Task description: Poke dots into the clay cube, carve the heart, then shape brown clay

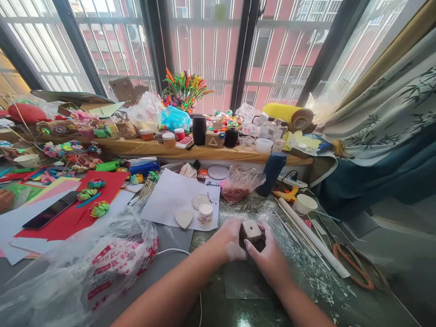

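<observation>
While the left hand and right hand are cupping a grey, square-topped clay block over clear plastic sheeting, curled fingers pinching its sides, they are apparently shaping it, next needing even pressure.

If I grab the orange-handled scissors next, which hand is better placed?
Probably your right hand: it's nearer the scissors. Your left hand is farther away, and both hold the gray block.

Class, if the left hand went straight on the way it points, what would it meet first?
The left hand would meet the small block first, apparently already touching it; what follows is unclear in depth.
</observation>
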{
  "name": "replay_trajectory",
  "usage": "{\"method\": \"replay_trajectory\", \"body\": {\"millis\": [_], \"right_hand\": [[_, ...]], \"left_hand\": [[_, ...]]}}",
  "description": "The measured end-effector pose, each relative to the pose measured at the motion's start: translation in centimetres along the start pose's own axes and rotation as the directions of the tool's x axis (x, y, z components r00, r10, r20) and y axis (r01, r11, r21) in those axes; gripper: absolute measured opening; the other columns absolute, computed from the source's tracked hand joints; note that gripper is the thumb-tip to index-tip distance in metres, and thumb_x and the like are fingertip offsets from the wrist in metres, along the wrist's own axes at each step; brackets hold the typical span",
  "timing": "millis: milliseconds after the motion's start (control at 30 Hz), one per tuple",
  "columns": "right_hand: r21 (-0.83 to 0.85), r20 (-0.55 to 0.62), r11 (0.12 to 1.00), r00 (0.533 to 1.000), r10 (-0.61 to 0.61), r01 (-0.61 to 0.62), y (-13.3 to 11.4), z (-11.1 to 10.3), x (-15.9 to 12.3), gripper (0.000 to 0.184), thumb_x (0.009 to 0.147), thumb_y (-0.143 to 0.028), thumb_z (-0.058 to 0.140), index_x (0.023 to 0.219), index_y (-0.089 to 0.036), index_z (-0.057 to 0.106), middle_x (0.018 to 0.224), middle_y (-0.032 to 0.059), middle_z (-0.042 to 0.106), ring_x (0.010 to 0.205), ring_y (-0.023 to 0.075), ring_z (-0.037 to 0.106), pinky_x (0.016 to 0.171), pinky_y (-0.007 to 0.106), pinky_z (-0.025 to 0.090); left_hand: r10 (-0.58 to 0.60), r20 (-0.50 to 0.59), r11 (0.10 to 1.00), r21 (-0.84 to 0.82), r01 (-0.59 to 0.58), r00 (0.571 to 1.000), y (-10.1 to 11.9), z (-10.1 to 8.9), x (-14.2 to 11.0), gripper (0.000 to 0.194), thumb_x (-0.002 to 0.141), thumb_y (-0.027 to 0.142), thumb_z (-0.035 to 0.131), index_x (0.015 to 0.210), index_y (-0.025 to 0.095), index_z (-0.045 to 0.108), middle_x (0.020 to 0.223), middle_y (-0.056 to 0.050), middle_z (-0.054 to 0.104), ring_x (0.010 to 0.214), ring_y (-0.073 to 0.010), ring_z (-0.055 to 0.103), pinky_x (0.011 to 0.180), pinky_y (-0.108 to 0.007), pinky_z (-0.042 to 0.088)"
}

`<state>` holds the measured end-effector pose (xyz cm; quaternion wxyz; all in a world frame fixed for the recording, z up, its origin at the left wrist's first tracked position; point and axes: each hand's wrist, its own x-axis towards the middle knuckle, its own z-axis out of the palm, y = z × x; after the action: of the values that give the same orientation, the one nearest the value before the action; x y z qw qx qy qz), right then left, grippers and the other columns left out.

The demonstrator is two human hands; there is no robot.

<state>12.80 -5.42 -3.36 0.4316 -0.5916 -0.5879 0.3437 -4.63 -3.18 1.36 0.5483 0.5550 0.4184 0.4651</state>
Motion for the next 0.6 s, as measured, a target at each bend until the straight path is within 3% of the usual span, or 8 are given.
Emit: {"method": "replay_trajectory", "body": {"millis": [67, 100, 167, 233, 300, 333, 400, 600], "right_hand": [[-0.055, -0.026, 0.998, 1.0, -0.009, 0.008, -0.2, 0.3, 0.0, 0.087, 0.079, -0.047, 0.075, 0.155, -0.024, 0.038, 0.145, 0.0147, 0.058, 0.135, 0.0372, 0.055, 0.114, 0.054, 0.041], [-0.079, -0.039, 0.997, 0.999, -0.013, 0.01, -0.3, 0.5, 0.0, 0.088, 0.079, -0.047, 0.075, 0.155, -0.025, 0.038, 0.146, 0.0145, 0.057, 0.136, 0.038, 0.054, 0.114, 0.055, 0.041], [-0.121, -0.05, 0.992, 0.998, -0.027, 0.021, -0.5, 0.8, 0.2, 0.089, 0.078, -0.047, 0.076, 0.156, -0.027, 0.038, 0.149, 0.0139, 0.055, 0.138, 0.0388, 0.053, 0.115, 0.056, 0.04], [-0.165, -0.048, 0.985, 0.998, -0.051, 0.043, -0.8, 1.1, 0.4, 0.088, 0.078, -0.045, 0.076, 0.156, -0.028, 0.038, 0.151, 0.0137, 0.053, 0.14, 0.0391, 0.051, 0.116, 0.056, 0.038], [-0.201, -0.045, 0.977, 0.995, -0.088, 0.077, -0.9, 1.3, 0.7, 0.087, 0.079, -0.044, 0.075, 0.156, -0.026, 0.038, 0.15, 0.0144, 0.053, 0.14, 0.0394, 0.049, 0.117, 0.056, 0.037], [-0.217, -0.046, 0.971, 0.993, -0.11, 0.098, -0.9, 1.4, 0.8, 0.086, 0.08, -0.042, 0.074, 0.156, -0.026, 0.038, 0.149, 0.0145, 0.053, 0.14, 0.0393, 0.049, 0.118, 0.056, 0.037], [-0.24, -0.053, 0.96, 0.986, -0.158, 0.141, -0.8, 1.7, 0.8, 0.082, 0.081, -0.038, 0.071, 0.156, -0.026, 0.038, 0.147, 0.014, 0.054, 0.14, 0.0385, 0.048, 0.119, 0.055, 0.036], [-0.27, -0.045, 0.941, 0.973, -0.225, 0.205, -0.5, 1.9, 0.6, 0.073, 0.082, -0.025, 0.061, 0.153, -0.026, 0.042, 0.143, 0.0119, 0.058, 0.137, 0.0346, 0.051, 0.119, 0.051, 0.037]], "left_hand": [[0.039, 0.126, 0.949, 0.307, -0.076, 0.991, 1.8, -2.7, -2.1, 0.078, 0.039, 0.024, 0.096, 0.113, 0.025, 0.072, 0.119, -0.011, 0.069, 0.108, -0.0372, 0.062, 0.094, -0.041, 0.048], [-0.012, 0.161, 0.895, 0.442, -0.061, 0.987, 2.8, -4.6, -3.0, 0.073, 0.045, 0.03, 0.095, 0.114, 0.026, 0.072, 0.113, -0.009, 0.071, 0.101, -0.0331, 0.065, 0.088, -0.039, 0.049], [-0.17, 0.155, 0.791, 0.61, 0.041, 0.973, 4.7, -8.8, -4.2, 0.044, 0.061, 0.042, 0.088, 0.099, 0.027, 0.073, 0.087, -0.002, 0.073, 0.074, -0.0234, 0.064, 0.071, -0.033, 0.049], [-0.21, -0.019, 0.685, 0.711, 0.161, 0.978, 5.9, -12.8, -4.2, 0.035, 0.066, 0.047, 0.081, 0.089, 0.024, 0.069, 0.078, 0.0, 0.07, 0.067, -0.0217, 0.062, 0.065, -0.032, 0.049], [-0.082, -0.16, 0.556, 0.812, 0.179, 0.984, 6.2, -15.8, -3.4, 0.045, 0.066, 0.05, 0.08, 0.101, 0.022, 0.069, 0.096, -0.006, 0.073, 0.085, -0.0279, 0.067, 0.077, -0.038, 0.053], [-0.017, -0.157, 0.494, 0.857, 0.145, 0.987, 6.0, -16.7, -3.0, 0.056, 0.063, 0.047, 0.083, 0.111, 0.022, 0.068, 0.11, -0.009, 0.073, 0.101, -0.0323, 0.067, 0.089, -0.042, 0.053], [-0.002, -0.086, 0.407, 0.91, 0.079, 0.996, 5.2, -17.7, -2.2, 0.075, 0.056, 0.04, 0.085, 0.126, 0.021, 0.064, 0.131, -0.014, 0.067, 0.125, -0.0401, 0.058, 0.106, -0.049, 0.045], [-0.054, -0.018, 0.363, 0.931, 0.037, 0.998, 3.2, -17.6, -1.2, 0.083, 0.055, 0.035, 0.082, 0.135, 0.023, 0.062, 0.136, -0.015, 0.066, 0.131, -0.0431, 0.056, 0.114, -0.051, 0.039]]}}
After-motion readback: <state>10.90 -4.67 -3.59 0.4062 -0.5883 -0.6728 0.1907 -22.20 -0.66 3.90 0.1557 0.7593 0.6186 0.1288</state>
